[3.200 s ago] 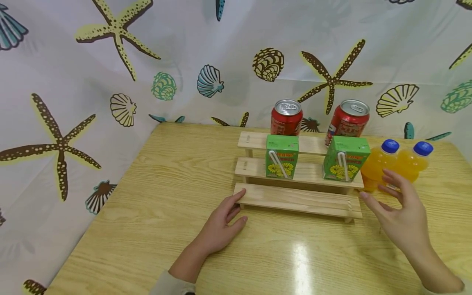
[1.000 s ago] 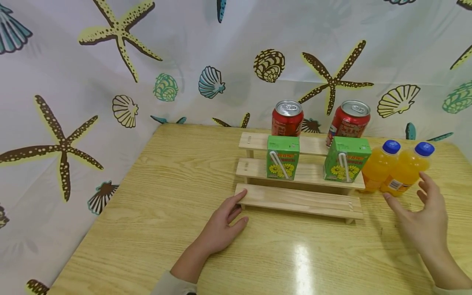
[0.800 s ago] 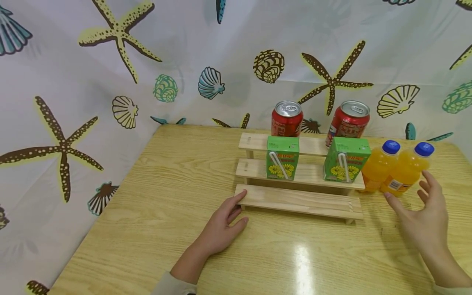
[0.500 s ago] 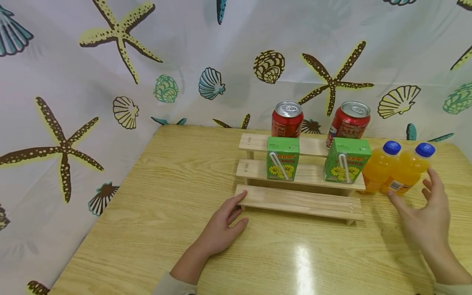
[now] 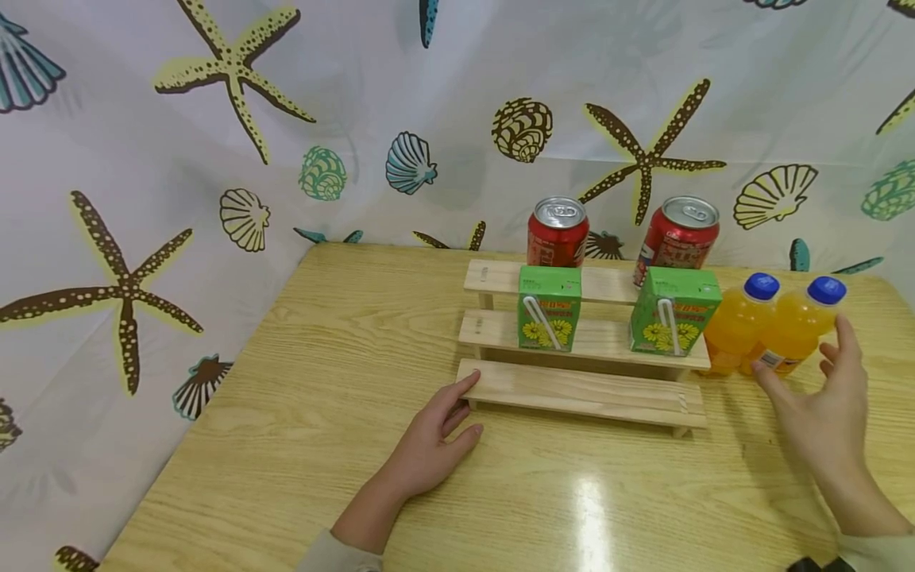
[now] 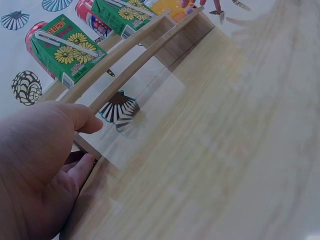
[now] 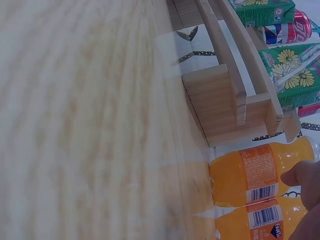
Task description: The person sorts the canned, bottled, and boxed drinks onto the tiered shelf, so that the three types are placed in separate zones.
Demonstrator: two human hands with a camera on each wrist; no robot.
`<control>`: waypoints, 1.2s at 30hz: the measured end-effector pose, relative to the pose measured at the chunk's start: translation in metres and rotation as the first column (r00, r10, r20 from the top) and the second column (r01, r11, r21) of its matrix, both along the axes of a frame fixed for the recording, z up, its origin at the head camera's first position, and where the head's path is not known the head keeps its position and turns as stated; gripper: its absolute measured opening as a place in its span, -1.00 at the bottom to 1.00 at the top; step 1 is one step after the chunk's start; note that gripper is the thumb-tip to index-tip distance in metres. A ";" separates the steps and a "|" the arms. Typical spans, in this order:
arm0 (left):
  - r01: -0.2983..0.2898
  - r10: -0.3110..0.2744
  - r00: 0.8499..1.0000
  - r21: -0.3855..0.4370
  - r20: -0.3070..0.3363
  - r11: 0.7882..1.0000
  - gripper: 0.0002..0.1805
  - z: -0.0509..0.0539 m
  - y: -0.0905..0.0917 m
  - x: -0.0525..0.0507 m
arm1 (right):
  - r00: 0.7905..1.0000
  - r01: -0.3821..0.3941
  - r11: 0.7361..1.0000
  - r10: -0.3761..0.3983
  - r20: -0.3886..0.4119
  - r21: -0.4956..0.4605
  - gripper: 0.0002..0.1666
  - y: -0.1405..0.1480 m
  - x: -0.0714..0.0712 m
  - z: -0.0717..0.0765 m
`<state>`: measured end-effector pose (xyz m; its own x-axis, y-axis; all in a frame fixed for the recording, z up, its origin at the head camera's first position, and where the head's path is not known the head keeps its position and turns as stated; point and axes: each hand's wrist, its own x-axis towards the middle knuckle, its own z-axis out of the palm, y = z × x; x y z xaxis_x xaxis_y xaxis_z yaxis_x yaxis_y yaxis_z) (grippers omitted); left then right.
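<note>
My right hand [image 5: 829,413] curls round the right-hand bottle of orange soda [image 5: 793,326], thumb in front by the label and index finger at its right shoulder. In the right wrist view the thumb [image 7: 302,182] overlaps the other orange soda bottle [image 7: 255,170]. Both bottles stand upright, side by side, right of a three-tier wooden rack [image 5: 572,389]. My left hand [image 5: 432,445] rests at the rack's left front end, index finger on the lowest step. In the left wrist view its thumb [image 6: 82,117] and finger lie by the rack's end.
Two green drink cartons [image 5: 549,310] with straws stand on the middle step. Behind them are two red soda cans [image 5: 557,230] on the top step. A white curtain [image 5: 443,87] with starfish and shells hangs behind the wooden table [image 5: 300,381].
My right hand has moved from beside the rack out to the right, then in towards the right-hand bottle, closing round it. The left hand, rack and drinks have stayed put.
</note>
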<state>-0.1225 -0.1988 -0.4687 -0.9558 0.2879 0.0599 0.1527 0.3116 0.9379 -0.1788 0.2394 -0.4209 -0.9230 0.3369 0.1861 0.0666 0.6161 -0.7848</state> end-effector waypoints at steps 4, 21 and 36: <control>-0.006 0.006 1.000 -0.001 -0.004 1.000 -0.25 0.000 0.000 0.000 | 1.000 -0.001 1.000 0.001 -0.011 0.002 0.17 0.000 -0.005 0.000; -0.001 0.001 1.000 0.002 0.008 1.000 -0.24 0.003 0.000 0.000 | 0.999 0.008 0.999 -0.009 -0.040 -0.035 0.13 0.004 -0.024 0.000; 0.013 -0.013 1.000 0.000 0.001 1.000 -0.25 0.003 -0.001 0.002 | 1.000 0.001 0.999 0.000 0.027 -0.054 0.13 0.009 -0.028 -0.004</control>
<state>-0.1204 -0.1999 -0.4655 -0.9519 0.3007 0.0588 0.1556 0.3091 0.9382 -0.2064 0.2486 -0.4252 -0.9272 0.3463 0.1425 0.0887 0.5728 -0.8149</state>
